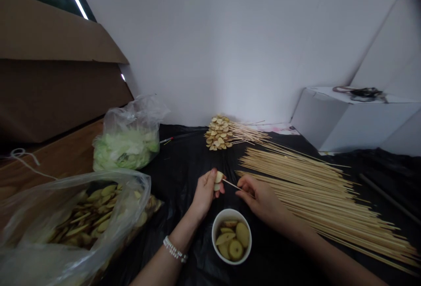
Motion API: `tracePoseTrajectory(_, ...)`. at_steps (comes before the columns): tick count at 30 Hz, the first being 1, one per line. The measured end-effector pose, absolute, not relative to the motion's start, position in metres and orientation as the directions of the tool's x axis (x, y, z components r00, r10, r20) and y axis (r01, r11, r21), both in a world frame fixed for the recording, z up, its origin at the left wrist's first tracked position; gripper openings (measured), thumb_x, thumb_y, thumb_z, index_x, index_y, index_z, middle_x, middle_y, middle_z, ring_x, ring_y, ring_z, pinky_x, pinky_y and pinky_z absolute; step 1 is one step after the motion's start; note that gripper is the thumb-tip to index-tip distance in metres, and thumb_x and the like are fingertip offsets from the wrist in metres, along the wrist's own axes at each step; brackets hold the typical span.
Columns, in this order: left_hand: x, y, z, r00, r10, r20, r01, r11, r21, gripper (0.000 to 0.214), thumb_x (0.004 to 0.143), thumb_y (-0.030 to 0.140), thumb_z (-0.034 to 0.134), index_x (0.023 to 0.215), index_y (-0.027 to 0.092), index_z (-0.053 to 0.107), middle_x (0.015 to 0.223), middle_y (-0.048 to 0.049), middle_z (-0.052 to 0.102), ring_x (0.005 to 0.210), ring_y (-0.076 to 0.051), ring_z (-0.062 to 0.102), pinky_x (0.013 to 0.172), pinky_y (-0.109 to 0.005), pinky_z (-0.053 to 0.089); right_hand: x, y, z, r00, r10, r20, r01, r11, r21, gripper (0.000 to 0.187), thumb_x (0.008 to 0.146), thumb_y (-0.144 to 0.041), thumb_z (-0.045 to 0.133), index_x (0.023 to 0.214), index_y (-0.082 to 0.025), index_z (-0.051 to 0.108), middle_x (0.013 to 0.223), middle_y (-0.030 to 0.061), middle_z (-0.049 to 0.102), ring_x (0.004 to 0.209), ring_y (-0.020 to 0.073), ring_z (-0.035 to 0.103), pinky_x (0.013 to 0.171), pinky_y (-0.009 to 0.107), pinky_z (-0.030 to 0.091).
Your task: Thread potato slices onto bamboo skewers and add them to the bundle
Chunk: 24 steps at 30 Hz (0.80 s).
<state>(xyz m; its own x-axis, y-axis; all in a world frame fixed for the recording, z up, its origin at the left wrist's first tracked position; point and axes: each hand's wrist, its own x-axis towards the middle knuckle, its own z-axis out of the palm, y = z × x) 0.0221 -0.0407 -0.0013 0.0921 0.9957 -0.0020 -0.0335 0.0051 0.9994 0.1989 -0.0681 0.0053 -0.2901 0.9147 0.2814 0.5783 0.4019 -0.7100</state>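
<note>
My left hand (pixel 205 191), with a beaded bracelet at the wrist, is closed on pale potato slices (pixel 217 180). A thin wooden skewer (pixel 232 184) runs from these slices to my right hand (pixel 255 194), whose fingers pinch it. Whether the tip is through every slice I cannot tell. Just below both hands stands a white tub (pixel 214 244) with several potato slices (pixel 235 249) in it. Past my hands, near the wall, finished-looking skewers of slices (pixel 219 133) lie stacked, their bare sticks pointing right.
Many bare skewers (pixel 315 194) spread across the right side. An open plastic bag (pixel 131 185) of slices lies at left, with a tied bag of chopped green vegetable (pixel 130 145) behind it. A white box (pixel 332 121) stands back right; a pen (pixel 166 140) lies near the wall.
</note>
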Motion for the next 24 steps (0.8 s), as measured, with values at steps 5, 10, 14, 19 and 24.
tracePoseTrajectory(5,0.024,-0.041,-0.002,0.082,0.997,0.005,-0.033,-0.002,0.999,0.053,0.082,0.062,0.044,0.081,0.012,0.062,0.046,0.0008,0.054,0.035,-0.006,0.035,0.037,-0.019,0.019,0.200,-0.070,-0.002,-0.363,0.855,0.370,0.713,0.510,-0.480,0.023,0.093,-0.020,0.035,0.081,-0.018,0.054,0.076,0.0052,0.060,0.071,0.0158,0.054,0.066,0.027,0.037)
tracePoseTrajectory(10,0.026,-0.043,-0.003,0.097,0.995,0.001,-0.028,0.002,1.000,0.052,0.083,0.061,0.042,0.079,0.012,0.060,0.044,0.0007,0.053,0.034,-0.006,0.035,0.036,-0.019,0.020,0.197,-0.072,0.001,-0.400,0.868,0.293,0.718,0.496,-0.488,0.028,0.093,-0.019,0.031,0.077,-0.018,0.055,0.069,0.0042,0.060,0.062,0.0146,0.052,0.060,0.026,0.034)
tracePoseTrajectory(14,0.027,-0.045,-0.002,0.103,0.995,-0.005,-0.025,0.007,1.000,0.051,0.083,0.061,0.041,0.079,0.013,0.060,0.044,0.0010,0.053,0.034,-0.006,0.035,0.036,-0.018,0.021,0.196,-0.072,0.006,-0.388,0.892,0.233,0.654,0.444,-0.612,0.027,0.091,-0.019,0.036,0.071,-0.019,0.054,0.061,0.0003,0.057,0.056,0.0123,0.050,0.056,0.024,0.033)
tracePoseTrajectory(19,0.029,-0.046,-0.001,0.100,0.995,0.015,-0.013,-0.014,1.000,0.050,0.084,0.059,0.041,0.080,0.013,0.059,0.044,0.0014,0.053,0.034,-0.007,0.035,0.036,-0.018,0.021,0.196,-0.072,0.000,-0.321,0.876,0.360,0.709,0.474,-0.522,0.027,0.091,-0.021,0.036,0.076,-0.018,0.057,0.070,0.0039,0.061,0.066,0.0149,0.053,0.063,0.026,0.034)
tracePoseTrajectory(24,0.029,-0.046,0.000,0.111,0.994,0.003,-0.016,-0.001,1.000,0.051,0.083,0.060,0.041,0.080,0.013,0.059,0.044,0.0013,0.053,0.034,-0.006,0.035,0.036,-0.018,0.020,0.195,-0.074,-0.003,-0.329,0.875,0.355,0.707,0.477,-0.522,0.030,0.092,-0.021,0.031,0.076,-0.018,0.056,0.069,0.0045,0.059,0.063,0.0149,0.051,0.061,0.027,0.034)
